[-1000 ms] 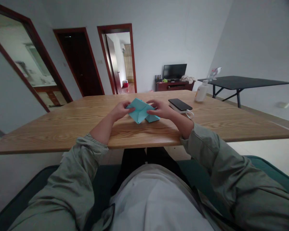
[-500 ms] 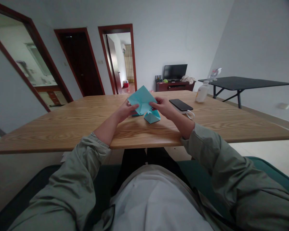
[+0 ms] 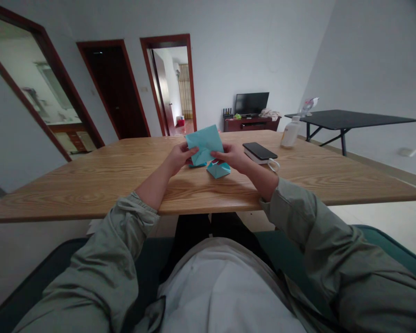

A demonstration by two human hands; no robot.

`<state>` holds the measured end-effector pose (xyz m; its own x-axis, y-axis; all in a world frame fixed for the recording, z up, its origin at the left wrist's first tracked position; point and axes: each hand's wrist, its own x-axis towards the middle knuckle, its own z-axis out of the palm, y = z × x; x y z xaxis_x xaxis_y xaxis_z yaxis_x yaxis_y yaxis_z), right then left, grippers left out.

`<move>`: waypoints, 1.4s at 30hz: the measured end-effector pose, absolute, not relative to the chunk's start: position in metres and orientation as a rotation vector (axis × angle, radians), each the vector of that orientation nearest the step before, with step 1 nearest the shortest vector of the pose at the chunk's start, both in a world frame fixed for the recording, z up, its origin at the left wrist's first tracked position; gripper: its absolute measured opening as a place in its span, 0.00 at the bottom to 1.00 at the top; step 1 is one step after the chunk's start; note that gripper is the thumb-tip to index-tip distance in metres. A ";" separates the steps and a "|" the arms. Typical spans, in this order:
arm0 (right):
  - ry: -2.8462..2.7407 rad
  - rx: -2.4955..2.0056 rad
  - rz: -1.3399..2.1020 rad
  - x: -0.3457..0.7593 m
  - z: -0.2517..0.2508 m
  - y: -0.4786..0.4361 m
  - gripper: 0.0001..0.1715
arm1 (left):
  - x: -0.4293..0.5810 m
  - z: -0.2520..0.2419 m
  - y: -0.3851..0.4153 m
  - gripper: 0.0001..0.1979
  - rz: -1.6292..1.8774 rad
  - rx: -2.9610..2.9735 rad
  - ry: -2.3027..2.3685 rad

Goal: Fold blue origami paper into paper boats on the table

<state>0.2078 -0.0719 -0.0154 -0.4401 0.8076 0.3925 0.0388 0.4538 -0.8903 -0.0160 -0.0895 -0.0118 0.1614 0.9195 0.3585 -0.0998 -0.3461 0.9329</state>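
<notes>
Between my two hands is a light-blue sheet of paper (image 3: 205, 141) with crease lines, raised above the table and tilted toward me. My left hand (image 3: 180, 157) pinches its lower left side, thumb in front. At the lower right, my right hand (image 3: 230, 156) grips it with the thumb on the near face; the other fingers are partly hidden behind. Just below my right hand, a folded blue paper piece (image 3: 219, 170) rests on the wooden table (image 3: 131, 185). Another flat blue paper piece (image 3: 198, 165) lies partly hidden under the held sheet.
Right of my hands, a black phone (image 3: 260, 150) lies on a white box-like object with a white cable loop (image 3: 273, 164). A clear plastic bottle (image 3: 291, 132) stands farther right. Beyond are a black folding table (image 3: 350, 119) and a TV (image 3: 252, 104) on a cabinet.
The sheet has turned in my hands, from a point-up diamond to a more level, four-sided outline. My right hand has shifted slightly left and down. The pieces on the table stay put.
</notes>
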 end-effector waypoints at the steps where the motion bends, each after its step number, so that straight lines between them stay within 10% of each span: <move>1: -1.868 -0.734 1.028 0.209 -0.016 -0.071 0.19 | -0.017 -0.011 -0.089 0.27 1.384 1.500 0.818; 18: -1.948 -0.729 0.332 0.217 -0.002 -0.084 0.21 | -0.013 0.007 -0.119 0.06 1.119 2.917 1.279; 42: -2.065 -0.985 0.060 0.198 -0.012 -0.094 0.14 | 0.019 -0.008 -0.125 0.17 0.927 2.809 1.662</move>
